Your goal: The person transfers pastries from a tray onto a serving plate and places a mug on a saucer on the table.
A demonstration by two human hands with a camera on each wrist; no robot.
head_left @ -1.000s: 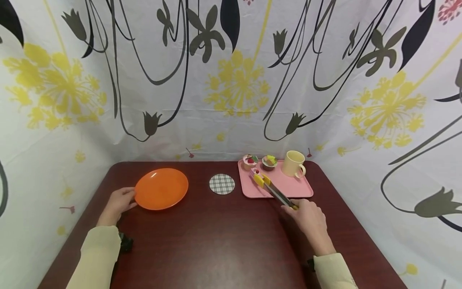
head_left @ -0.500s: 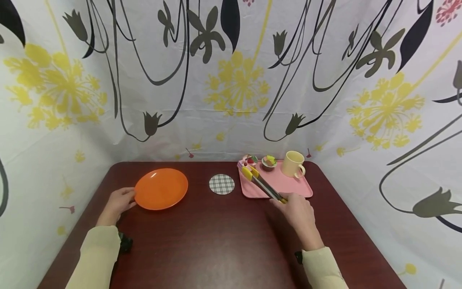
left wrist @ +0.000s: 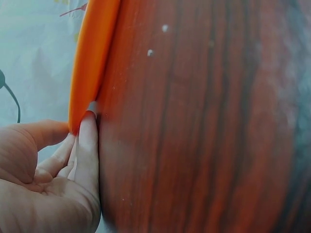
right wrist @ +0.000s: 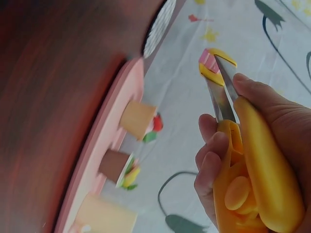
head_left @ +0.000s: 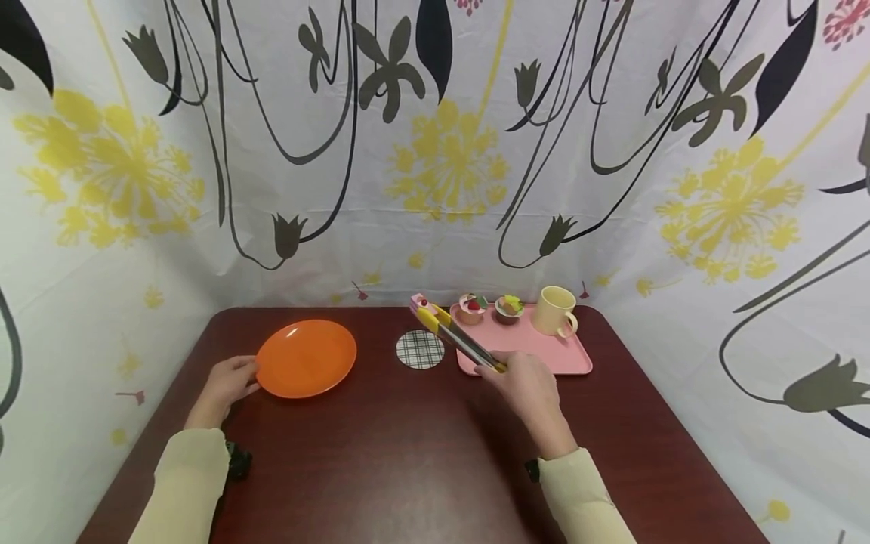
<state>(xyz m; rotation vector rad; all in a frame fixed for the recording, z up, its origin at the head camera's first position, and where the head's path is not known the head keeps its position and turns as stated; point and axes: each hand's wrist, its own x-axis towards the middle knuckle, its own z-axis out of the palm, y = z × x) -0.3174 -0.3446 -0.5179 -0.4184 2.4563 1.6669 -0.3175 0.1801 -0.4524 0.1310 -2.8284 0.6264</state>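
My right hand (head_left: 526,389) grips yellow-handled metal tongs (right wrist: 260,170). Between the yellow tips of the tongs is a small pink toy cake piece (right wrist: 209,60), held up over the back of the table near the round checked coaster (head_left: 420,350). On the left, my left hand (head_left: 227,384) pinches the near-left rim of an orange plate (head_left: 306,359). In the left wrist view the thumb is on top of the plate's edge and the fingers (left wrist: 87,150) are under it.
A pink tray (head_left: 574,361) at the back right bears a cupcake with a red berry (head_left: 471,307), a cupcake with yellow topping (head_left: 507,308) and a cream mug (head_left: 554,310). A patterned cloth (head_left: 381,249) hangs right behind the dark wood table (head_left: 381,453).
My right hand has moved left, carrying the tongs and the pink cake piece from above the tray to beyond its left edge. The left hand and the plate have stayed in place.
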